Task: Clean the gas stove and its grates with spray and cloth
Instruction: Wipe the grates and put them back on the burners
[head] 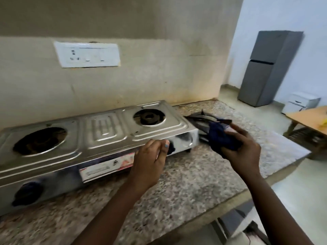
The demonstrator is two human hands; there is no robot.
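Observation:
A two-burner steel gas stove (104,128) stands on the granite counter (185,188) with both grates off. Its left burner opening (39,141) and right burner (149,117) are bare. Black grates (198,119) lie on the counter just right of the stove. My right hand (242,149) is closed around a dark blue cloth (221,137) pressed against those grates. My left hand (150,161) rests with curled fingers at the stove's front edge, over the right knob, holding nothing I can see. No spray bottle is in view.
A white switch panel (86,54) is on the wall behind the stove. The counter ends at the right; beyond it stand a grey fridge (269,68), a white box (300,102) and a wooden table (311,119). A black left knob (28,191) juts from the stove front.

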